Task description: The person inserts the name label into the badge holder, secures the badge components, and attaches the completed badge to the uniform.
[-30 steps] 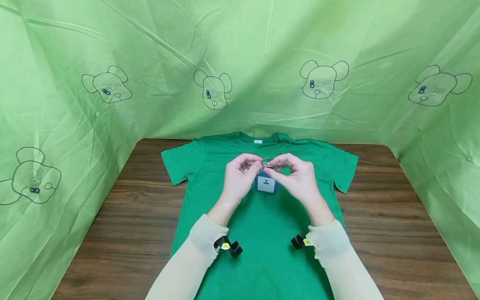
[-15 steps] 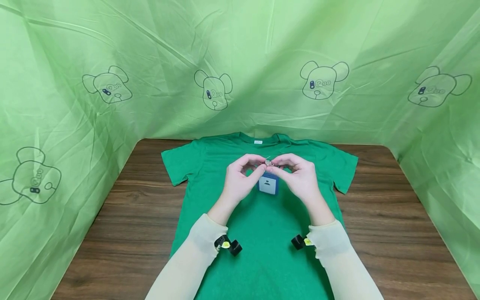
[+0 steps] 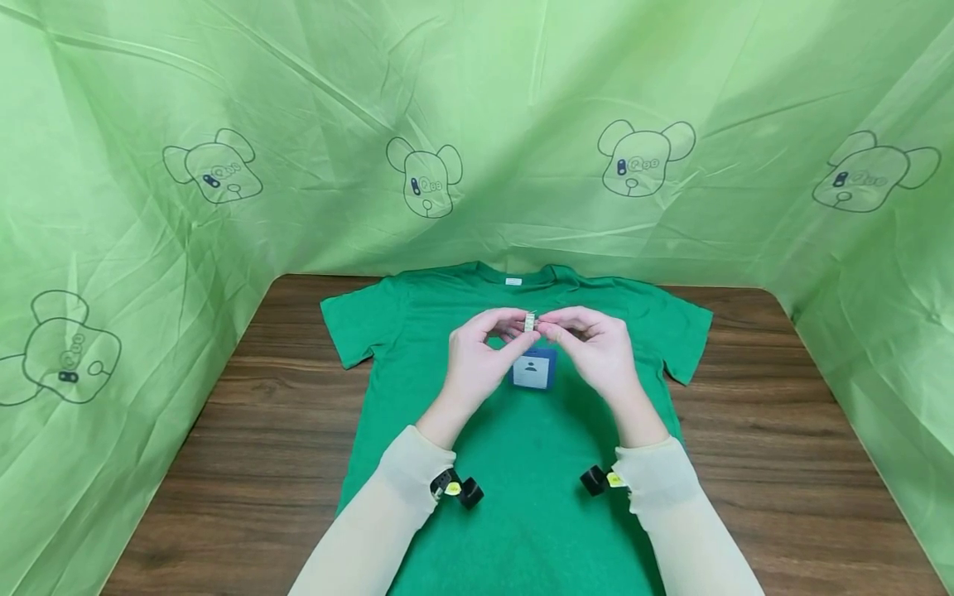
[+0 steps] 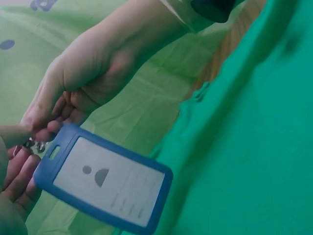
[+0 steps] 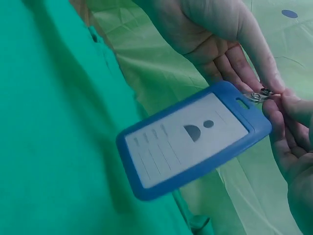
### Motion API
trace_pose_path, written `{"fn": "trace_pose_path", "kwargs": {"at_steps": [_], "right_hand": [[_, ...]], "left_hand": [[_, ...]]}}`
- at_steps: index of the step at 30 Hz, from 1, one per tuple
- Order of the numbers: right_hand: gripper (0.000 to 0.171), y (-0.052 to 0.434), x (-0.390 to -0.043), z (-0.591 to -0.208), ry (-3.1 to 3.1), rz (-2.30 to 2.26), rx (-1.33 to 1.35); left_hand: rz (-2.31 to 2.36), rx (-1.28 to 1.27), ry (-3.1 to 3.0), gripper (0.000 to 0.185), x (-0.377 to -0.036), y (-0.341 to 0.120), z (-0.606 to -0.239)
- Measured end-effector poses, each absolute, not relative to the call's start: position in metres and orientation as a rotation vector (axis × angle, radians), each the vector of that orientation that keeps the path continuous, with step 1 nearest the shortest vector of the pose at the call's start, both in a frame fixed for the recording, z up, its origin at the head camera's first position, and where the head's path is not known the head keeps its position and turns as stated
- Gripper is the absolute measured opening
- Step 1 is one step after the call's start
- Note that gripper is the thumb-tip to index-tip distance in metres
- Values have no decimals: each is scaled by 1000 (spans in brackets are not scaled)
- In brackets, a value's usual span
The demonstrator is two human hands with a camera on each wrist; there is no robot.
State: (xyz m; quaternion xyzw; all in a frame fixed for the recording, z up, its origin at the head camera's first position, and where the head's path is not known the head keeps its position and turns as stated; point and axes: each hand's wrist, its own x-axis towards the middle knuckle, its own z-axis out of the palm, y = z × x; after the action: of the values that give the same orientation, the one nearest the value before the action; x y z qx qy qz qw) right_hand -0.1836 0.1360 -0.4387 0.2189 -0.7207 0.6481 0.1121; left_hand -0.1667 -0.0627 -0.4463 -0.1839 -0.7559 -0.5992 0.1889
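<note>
Both hands, left hand [image 3: 477, 360] and right hand [image 3: 596, 352], pinch a small metal clip [image 3: 530, 322]; its blue plastic badge holder [image 3: 533, 370] hangs below them, above a green T-shirt [image 3: 522, 497].

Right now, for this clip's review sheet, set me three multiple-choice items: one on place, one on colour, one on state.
1. Where does the T-shirt lie?
A. flat on the wooden table
B. on a hanger
C. in a box

2. What colour is the badge holder frame?
A. red
B. blue
C. black

3. How is the badge holder held?
A. lying loose on the shirt
B. hanging from its metal clip, pinched by left hand and right hand
C. tucked in a sleeve

Answers: 1 A, head view shows it spread on wood; 2 B, both wrist views show blue; 3 B, fingertips meet at the clip.
</note>
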Motion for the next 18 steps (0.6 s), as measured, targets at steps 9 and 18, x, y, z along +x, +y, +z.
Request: {"fn": "trace_pose_path", "kwargs": {"at_steps": [9, 18], "right_hand": [[9, 140, -183, -438, -2254, 1752, 676], [12, 174, -196, -442, -2468, 1556, 646]], "left_hand": [[-1620, -437, -2114, 19, -165, -63, -450], [-1678, -348, -2120, 16, -170, -65, -454]]}}
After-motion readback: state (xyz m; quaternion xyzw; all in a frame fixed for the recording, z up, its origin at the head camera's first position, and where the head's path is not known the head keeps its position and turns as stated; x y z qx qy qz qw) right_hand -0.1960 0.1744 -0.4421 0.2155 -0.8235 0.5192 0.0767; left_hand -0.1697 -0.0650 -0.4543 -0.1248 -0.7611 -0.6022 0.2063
